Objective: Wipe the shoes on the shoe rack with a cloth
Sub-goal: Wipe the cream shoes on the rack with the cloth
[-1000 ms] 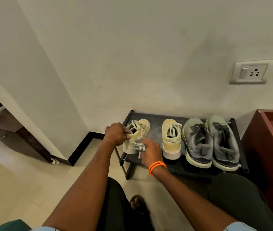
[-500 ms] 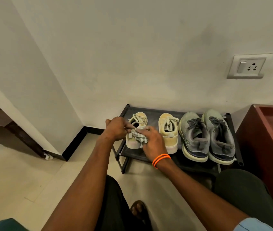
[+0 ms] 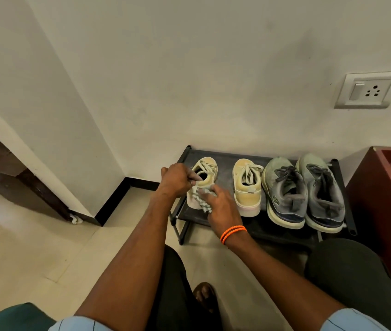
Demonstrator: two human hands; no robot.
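Left hand (image 3: 177, 179) still grips the leftmost shoe (image 3: 203, 180) collar; right hand (image 3: 218, 205), at its 5 o'clock, has pressed the cloth (image 3: 203, 199) lower, onto the heel: wiping is advancing on shoe one.

A white wall (image 3: 213, 80) is seen at twelve o'clock; a socket (image 3: 368, 90) is mounted at two o'clock; a black skirting (image 3: 115, 201) is run along its foot; beige tiles (image 3: 46, 254) are laid at eight o'clock; a red-brown cabinet (image 3: 390, 192) is set at three o'clock.

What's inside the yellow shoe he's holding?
The left hand grips the leftmost yellow shoe at its opening, fingertips hooked in. Past them it is only dark; the inside is hidden. The right hand presses the cloth outside.
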